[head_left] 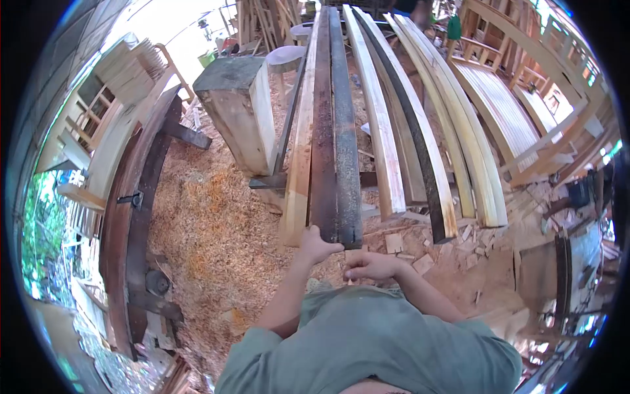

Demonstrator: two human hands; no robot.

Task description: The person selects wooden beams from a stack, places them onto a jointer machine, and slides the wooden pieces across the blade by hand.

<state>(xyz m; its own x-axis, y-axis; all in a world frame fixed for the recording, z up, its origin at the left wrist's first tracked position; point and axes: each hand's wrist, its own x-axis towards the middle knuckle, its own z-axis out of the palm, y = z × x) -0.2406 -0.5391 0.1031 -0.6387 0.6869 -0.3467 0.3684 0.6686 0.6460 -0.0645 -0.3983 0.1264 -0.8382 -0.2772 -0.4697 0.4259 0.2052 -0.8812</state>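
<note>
Here, the left hand point(319, 247) rests against the near end of a long reddish-brown wooden beam point(323, 151), one digit stretched to the right across the end faces; whether the remaining fingers close around the wood cannot be told. That beam runs straight away from the hand, lying lengthwise between a pale, square-cut wooden beam point(303, 157) on its left and a weathered dark grey beam point(345, 144) on its right.

The right hand point(373, 266) is just beside the left, nearer the body, in front of the dark grey beam's end and seemingly apart from it. Its fingers are loosely curled inward; the palm is hidden, so what it may hold cannot be told.

Farther right, a pale whitish plank point(380, 131), a beam with a blackened side point(426, 151) and a curved yellowish plank point(469, 138) extend in the same direction. To the left stands a thick, squared wooden block point(243, 125) with a grey top, above a floor strewn with tan wood shavings point(216, 249).
</note>
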